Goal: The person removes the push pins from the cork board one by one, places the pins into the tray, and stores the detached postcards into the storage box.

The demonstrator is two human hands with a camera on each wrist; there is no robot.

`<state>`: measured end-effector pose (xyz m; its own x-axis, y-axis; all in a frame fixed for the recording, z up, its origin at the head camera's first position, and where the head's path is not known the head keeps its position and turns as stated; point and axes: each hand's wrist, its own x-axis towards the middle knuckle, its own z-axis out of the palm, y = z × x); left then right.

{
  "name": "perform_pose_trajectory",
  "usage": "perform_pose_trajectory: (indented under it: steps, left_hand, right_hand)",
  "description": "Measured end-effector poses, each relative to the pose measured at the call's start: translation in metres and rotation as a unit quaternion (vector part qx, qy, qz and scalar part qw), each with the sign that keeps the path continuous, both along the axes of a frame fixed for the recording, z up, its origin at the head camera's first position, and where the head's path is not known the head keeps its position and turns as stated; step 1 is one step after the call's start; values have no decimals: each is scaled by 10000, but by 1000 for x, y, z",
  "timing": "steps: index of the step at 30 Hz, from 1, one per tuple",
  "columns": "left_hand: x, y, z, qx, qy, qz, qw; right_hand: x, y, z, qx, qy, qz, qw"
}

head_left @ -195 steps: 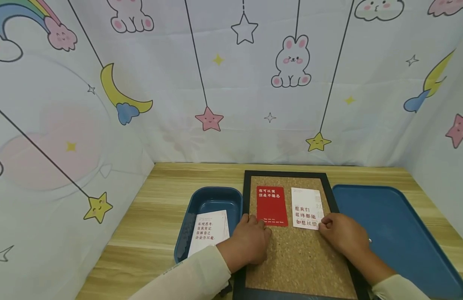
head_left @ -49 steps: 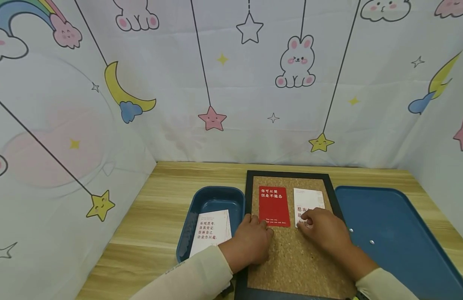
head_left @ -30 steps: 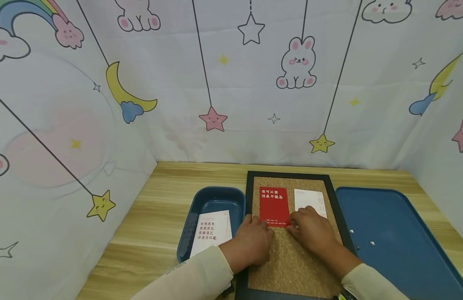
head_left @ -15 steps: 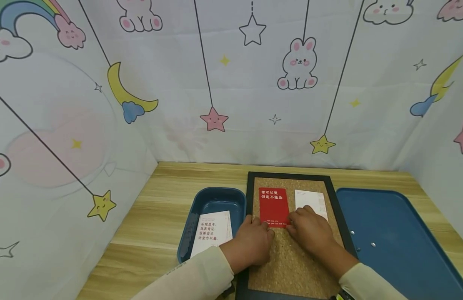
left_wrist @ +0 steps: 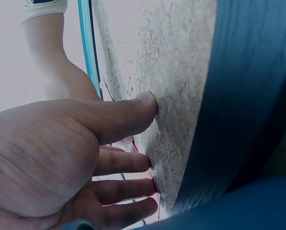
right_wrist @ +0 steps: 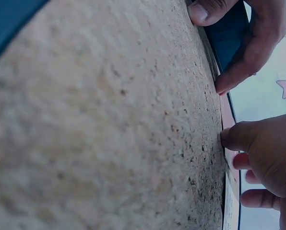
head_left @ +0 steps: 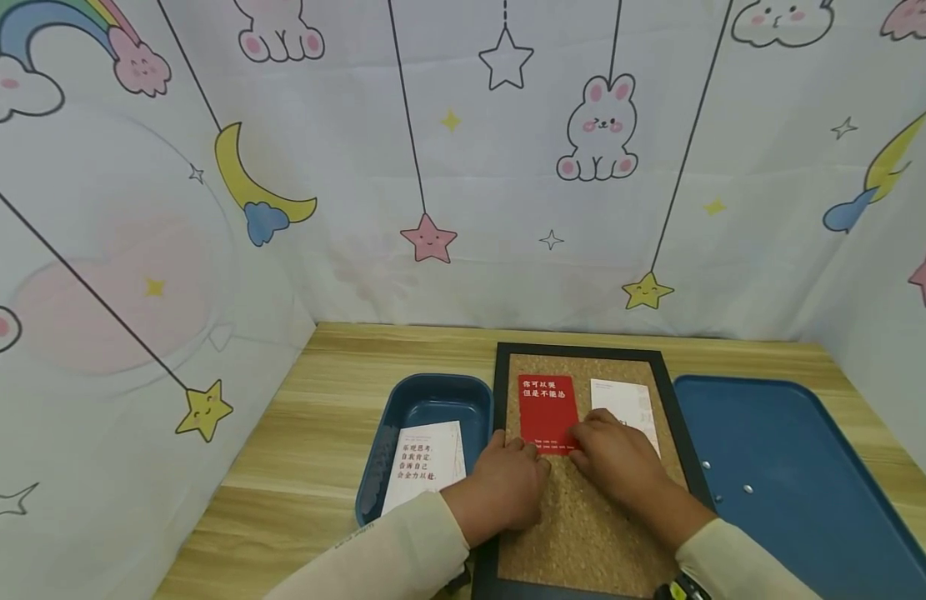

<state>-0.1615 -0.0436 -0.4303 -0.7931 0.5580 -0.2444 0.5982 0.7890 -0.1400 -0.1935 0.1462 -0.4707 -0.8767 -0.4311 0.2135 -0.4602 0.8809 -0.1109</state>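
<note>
**Red card (head_left: 548, 408) lies flat on the framed corkboard (head_left: 583, 537)**

Nearest, a cream sleeve (head_left: 380, 554) carries dark print too small to read. The left hand (head_left: 502, 483) has its fingers and thumb extended, fingertips at the red card's lower left corner. The right hand (head_left: 620, 454) is at its lower right corner; whether it pinches anything there cannot be told. To the right, a blue tray (head_left: 830, 500) holds small silvery studs (head_left: 748, 489). To the left, a blue container (head_left: 447, 410) holds pale cards (head_left: 417, 462), the top one reading "乐观思考, 自我肯定, 告诉自己 会全力以赴". On the red card, white characters read "你可以哭 但是不能怂" above blurred smaller lines. Beside it, the right hand partly covers a white card (head_left: 622, 402), its tiny top line unreadable. Farther off, the wood-grain counter (head_left: 402, 346) meets a cartoon-printed backdrop (head_left: 493, 292).
</note>
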Motion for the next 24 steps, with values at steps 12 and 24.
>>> perform_pose_trajectory:
  steps: [12, 24]
  left_hand:
    - [0, 1, 2, -42, -45, 48, 10000]
    - [-2, 2, -1, -2, -194, 66, 9998]
  right_hand:
    - [-3, -2, 5, 1375, 441, 1037, 9841]
    - [-1, -5, 3, 1291, 545, 498, 9889]
